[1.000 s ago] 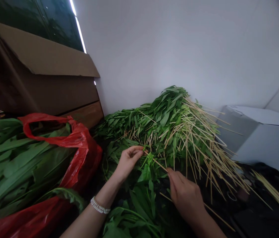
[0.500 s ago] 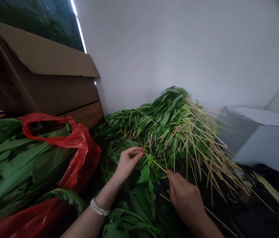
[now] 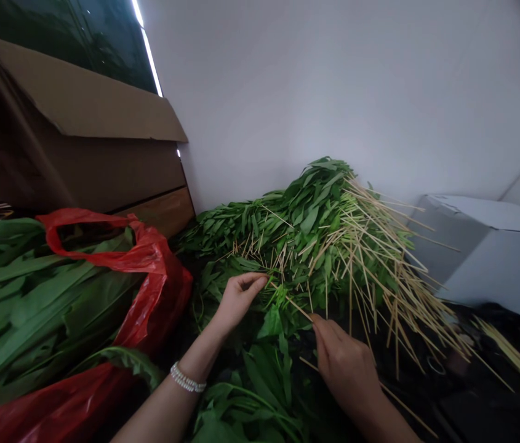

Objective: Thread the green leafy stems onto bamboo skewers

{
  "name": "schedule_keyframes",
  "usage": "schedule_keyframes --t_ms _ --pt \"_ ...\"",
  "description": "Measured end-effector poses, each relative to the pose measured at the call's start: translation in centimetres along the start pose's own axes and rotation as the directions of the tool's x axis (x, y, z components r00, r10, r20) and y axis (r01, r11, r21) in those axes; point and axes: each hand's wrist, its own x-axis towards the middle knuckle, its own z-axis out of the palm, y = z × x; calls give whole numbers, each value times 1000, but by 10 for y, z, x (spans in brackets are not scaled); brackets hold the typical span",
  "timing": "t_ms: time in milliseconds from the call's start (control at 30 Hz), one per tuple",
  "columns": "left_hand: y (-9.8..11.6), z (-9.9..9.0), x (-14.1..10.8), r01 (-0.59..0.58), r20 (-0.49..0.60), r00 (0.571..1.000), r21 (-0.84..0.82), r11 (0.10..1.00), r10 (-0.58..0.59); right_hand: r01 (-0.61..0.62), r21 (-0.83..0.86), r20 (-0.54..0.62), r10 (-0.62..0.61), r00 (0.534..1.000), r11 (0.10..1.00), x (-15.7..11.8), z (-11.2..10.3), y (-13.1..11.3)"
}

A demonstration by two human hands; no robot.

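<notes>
My right hand is closed round the lower end of a thin wooden skewer, which slants up and left. Green leaves hang from the skewer's upper part. At the far end, my left hand pinches a small green stem by the skewer's tip; the fingers partly hide the exact contact. A white beaded bracelet circles my left wrist. Below both hands lie loose leafy stems. Just beyond them rises a heap of leaves on skewers, its bare sticks fanning out to the right.
On the left, a red plastic bag bulges with long green leaves. Behind it stands an open cardboard box. A white box sits at the right by the wall, with bare skewers on dark material in front.
Both hands keep nearly the same place and grip. The left fingers have drawn slightly left along the skewer's tip. The whole view has shifted a little.
</notes>
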Motion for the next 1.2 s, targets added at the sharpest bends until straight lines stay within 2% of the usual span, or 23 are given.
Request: schedule_keyframes --t_ms 267,567,633,733,800,867,900,967,1033,1100,1200 --pt "-1 -2 0 49 127 991 -16 999 -46 19 23 3 -19 1000 1000 0 0 -2" --pt "-3 1 -2 83 177 981 -10 996 -80 1 68 8 -1 1000 998 -1 2 -1" --pt "-3 -2 -1 88 167 983 -34 996 -81 20 79 -14 -19 1000 997 0 -1 -3" --pt "-5 -7 3 74 72 995 -120 990 -65 102 116 -32 -99 995 988 2 -6 -9" --pt "-8 -8 5 30 11 1000 -66 997 -29 187 158 2 -190 982 970 2 -10 -16" --pt "-13 -6 5 -64 35 998 146 987 59 251 201 67 -269 961 947 2 -13 -21" --pt "-16 -4 4 -131 88 990 281 951 111 267 214 96 -292 952 940 2 -13 -23" --pt "-21 -1 1 -268 231 958 525 808 167 272 218 133 -304 943 937 1 -13 -25" --pt "-25 2 -2 -354 346 927 687 635 143 266 211 140 -298 944 941 0 -13 -24" --pt "-28 3 -3 -380 395 915 771 511 84 258 209 142 -291 946 943 0 -12 -23" --pt "-29 1 -3 -389 419 908 813 433 29 257 211 146 -291 946 943 -1 -11 -23"
